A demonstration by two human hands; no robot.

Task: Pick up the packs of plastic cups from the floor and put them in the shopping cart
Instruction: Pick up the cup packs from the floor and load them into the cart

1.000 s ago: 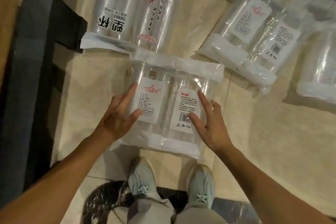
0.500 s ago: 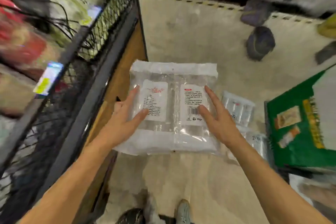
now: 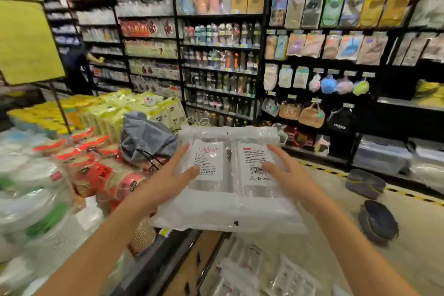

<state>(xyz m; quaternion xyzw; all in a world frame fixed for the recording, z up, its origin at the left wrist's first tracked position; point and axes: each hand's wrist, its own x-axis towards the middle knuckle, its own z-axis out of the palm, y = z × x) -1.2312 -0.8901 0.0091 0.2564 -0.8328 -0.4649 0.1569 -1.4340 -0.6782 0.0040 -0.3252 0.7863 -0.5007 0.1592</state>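
Both hands are holding one pack of plastic cups point(image 3: 216, 211) off the floor.
Left hand point(image 3: 168, 180) and right hand point(image 3: 292, 175) are clamping its side edges, thumbs and forefingers spread on the labelled top, other fingers hidden beneath. Left of the left fingers, red-labelled packs point(image 3: 103, 175) and a grey drawstring bag point(image 3: 146, 139) are lying piled; their container cannot be made out. The pack is lying flat, long axis pointing away from the person.
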